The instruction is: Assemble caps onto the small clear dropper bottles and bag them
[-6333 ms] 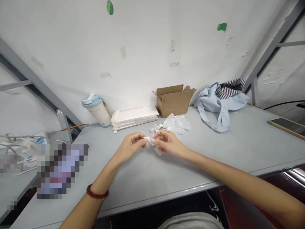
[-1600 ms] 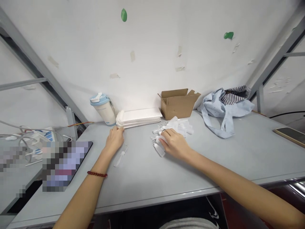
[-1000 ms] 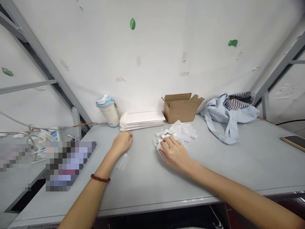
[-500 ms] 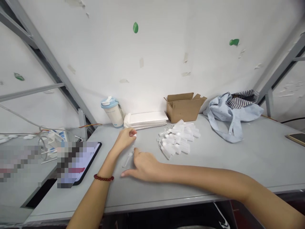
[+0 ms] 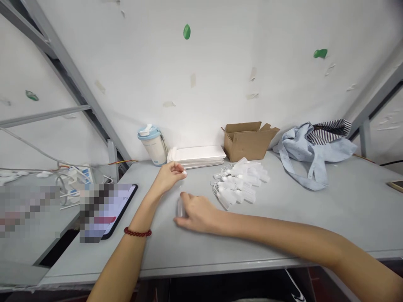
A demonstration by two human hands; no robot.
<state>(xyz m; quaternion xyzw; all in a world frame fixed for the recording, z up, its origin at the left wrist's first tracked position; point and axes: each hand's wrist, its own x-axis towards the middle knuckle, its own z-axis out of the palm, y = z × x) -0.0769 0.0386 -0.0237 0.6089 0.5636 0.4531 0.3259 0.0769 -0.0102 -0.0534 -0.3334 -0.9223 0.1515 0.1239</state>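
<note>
My left hand (image 5: pixel 170 176) pinches a small white piece (image 5: pixel 184 172) between thumb and fingertips, just above the desk; its kind is too small to tell. Nearer the desk's front, my right hand (image 5: pixel 201 214) is bent around a small clear plastic tube (image 5: pixel 180 208), gripping it by thumb and fingers. The palm hides part of that tube. To the right of both hands lies a heap of similar translucent plastic tubes (image 5: pixel 241 182), with white ends and thin white cords.
Along the wall stand a lidded cup (image 5: pixel 154 147), a stack of white envelopes (image 5: pixel 198 157) and an open cardboard box (image 5: pixel 244 144). A light blue cloth bag (image 5: pixel 315 151) lies at the back right. A tablet (image 5: pixel 118 212) rests at the left, and a phone (image 5: pixel 396 185) at the far right.
My right hand has closed on the clear tube, which lay beside its fingers before, and has shifted slightly right. The left hand keeps its pinch. The whole view has moved a little.
</note>
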